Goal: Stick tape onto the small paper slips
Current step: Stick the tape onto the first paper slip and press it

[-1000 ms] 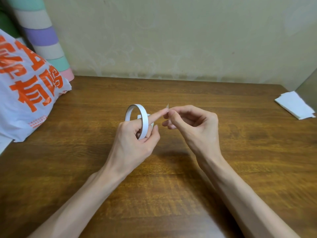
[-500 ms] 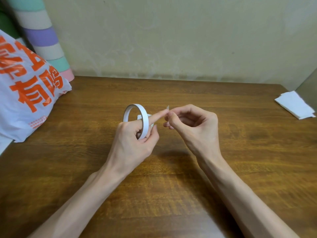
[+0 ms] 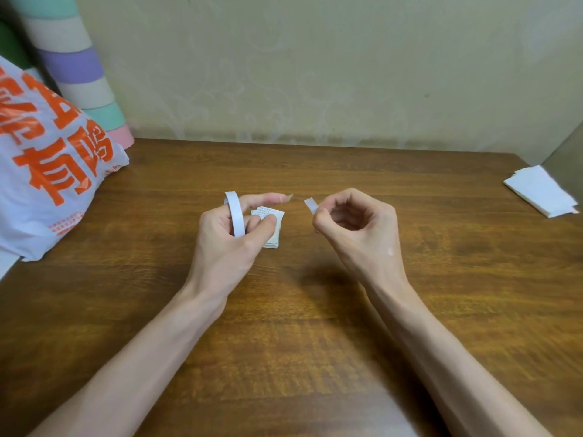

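Note:
My left hand [image 3: 232,238] holds a thin white tape roll [image 3: 235,216] upright, index finger stretched out to the right. A small stack of printed paper slips [image 3: 273,223] lies on the wooden table [image 3: 315,310] just under and right of that hand, partly hidden by the fingers. My right hand [image 3: 356,228] is a short way to the right, thumb and fingers pinched on a short white piece of tape [image 3: 310,205] that sticks up to the left. The piece is apart from the roll.
A white plastic bag with orange characters [image 3: 47,171] fills the left side. A striped pastel roll [image 3: 79,74] leans behind it against the wall. A pile of white paper [image 3: 539,190] lies at the far right edge of the table.
My hands have drawn apart. The tape piece has come off the roll and moved right with my right hand, uncovering the stack of slips on the table.

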{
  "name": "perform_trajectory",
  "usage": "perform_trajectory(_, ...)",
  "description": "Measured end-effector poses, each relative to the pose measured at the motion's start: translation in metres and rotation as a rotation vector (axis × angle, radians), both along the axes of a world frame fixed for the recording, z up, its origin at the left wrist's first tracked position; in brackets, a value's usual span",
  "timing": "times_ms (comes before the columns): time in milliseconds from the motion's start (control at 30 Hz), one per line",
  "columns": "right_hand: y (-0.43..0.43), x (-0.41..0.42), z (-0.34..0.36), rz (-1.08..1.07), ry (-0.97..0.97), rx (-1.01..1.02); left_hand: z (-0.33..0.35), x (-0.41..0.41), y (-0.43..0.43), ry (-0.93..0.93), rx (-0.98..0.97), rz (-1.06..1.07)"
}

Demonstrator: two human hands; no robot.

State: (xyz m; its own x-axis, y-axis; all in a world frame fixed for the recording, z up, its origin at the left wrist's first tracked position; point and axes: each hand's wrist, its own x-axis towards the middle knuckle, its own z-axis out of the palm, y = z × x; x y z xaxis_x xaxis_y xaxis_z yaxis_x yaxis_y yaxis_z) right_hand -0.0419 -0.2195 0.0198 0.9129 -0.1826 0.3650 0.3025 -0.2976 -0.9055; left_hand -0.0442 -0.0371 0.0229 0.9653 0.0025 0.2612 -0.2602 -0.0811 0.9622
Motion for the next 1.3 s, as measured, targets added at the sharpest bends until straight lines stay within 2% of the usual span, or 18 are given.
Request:
perform_trajectory(333,-0.047,0.020,-0.019,-0.117,0.116,-0.491,-0.003,0.004,0.003,-0.074,0.143,0.052)
perform_trajectory(633,-0.048,0.022,-0.023,-0.119,0.042,-0.560,-0.007,0.008,0.007,-0.086,0.188,0.092)
perform_trajectory(867,-0.051,0.024,-0.023,-0.178,0.083,-0.682,-0.006,0.012,0.013,-0.111,0.193,0.115)
perform_trajectory(1033,-0.049,0.026,-0.025,-0.156,0.049,-0.675,-0.008,0.013,0.014,-0.112,0.210,0.128)
perform_trajectory(1133,-0.043,0.026,-0.026,-0.063,0.050,-0.791,-0.009,0.015,0.016,-0.103,0.206,0.135)
perform_trajectory(1200,-0.041,0.027,-0.027,-0.083,0.056,-0.867,-0.009,0.015,0.018,-0.097,0.207,0.142)
perform_trajectory(1300,-0.043,0.027,-0.025,-0.165,0.077,-0.870,-0.008,0.016,0.019,-0.097,0.191,0.141)
